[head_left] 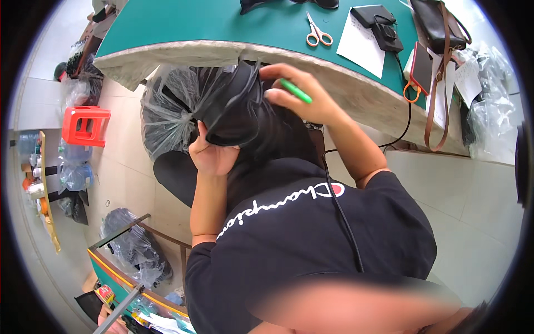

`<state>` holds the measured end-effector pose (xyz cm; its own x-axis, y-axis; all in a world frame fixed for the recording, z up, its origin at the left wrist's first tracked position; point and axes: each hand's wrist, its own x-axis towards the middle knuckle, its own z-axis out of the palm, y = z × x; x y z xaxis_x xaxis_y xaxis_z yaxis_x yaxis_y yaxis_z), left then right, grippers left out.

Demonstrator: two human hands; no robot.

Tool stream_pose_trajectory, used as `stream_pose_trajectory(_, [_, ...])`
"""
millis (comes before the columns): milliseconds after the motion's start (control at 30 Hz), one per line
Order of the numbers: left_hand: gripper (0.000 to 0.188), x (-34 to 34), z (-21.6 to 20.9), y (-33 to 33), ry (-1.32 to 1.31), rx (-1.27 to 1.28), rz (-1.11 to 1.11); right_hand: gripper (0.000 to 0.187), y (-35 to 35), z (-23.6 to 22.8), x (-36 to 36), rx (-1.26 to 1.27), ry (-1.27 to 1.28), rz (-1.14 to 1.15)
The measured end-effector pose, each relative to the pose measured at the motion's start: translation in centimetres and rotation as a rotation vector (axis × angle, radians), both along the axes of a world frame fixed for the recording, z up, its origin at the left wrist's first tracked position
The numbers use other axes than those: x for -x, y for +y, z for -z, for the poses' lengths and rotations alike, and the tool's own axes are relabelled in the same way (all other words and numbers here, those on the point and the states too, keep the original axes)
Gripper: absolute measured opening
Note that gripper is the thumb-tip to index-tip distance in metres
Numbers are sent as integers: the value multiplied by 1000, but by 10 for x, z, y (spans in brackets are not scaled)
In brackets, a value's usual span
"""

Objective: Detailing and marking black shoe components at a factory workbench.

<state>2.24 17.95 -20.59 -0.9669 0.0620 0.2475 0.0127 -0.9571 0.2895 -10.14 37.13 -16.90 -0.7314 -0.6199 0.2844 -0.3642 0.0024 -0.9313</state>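
A smooth black garment piece [236, 106] with curved, cup-like folds is held up over my lap. My left hand [214, 154] grips its lower left edge, thumb raised against the fabric. At the upper right edge, my right hand [305, 96] has its fingers curled close to the cloth; whether they pinch it is hard to see. A slim bright green object [295, 91], its kind unclear, is lodged in that same hand. Just left of the garment stands a clear plastic bag [167, 117] with dark contents, gathered toward the middle.
Ahead lies a green-topped table [211, 25] with a rough pale edge, carrying scissors [319, 33], a paper sheet [359, 47], black devices, a phone [421, 68] and a brown bag [439, 25]. A black cable runs down beside me. A red stool [84, 126] stands left.
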Motion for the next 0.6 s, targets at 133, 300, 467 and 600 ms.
stream_pose_trajectory(133, [62,-3,6,-7,-45,68,153,21,-21,9,-6,-41,-5,76])
stream_pose_trajectory(300, [56,-6,-5,9,-580,654,-151,17,-25,1,-11,25,498,61])
stream_pose_trajectory(467, [40,13,-13,10,-716,515,-187,15,-10,-6,-8,-121,687,156])
stream_pose_trajectory(600, [45,13,-6,-5,-600,319,-238,19,28,-37,-29,-3,585,-117])
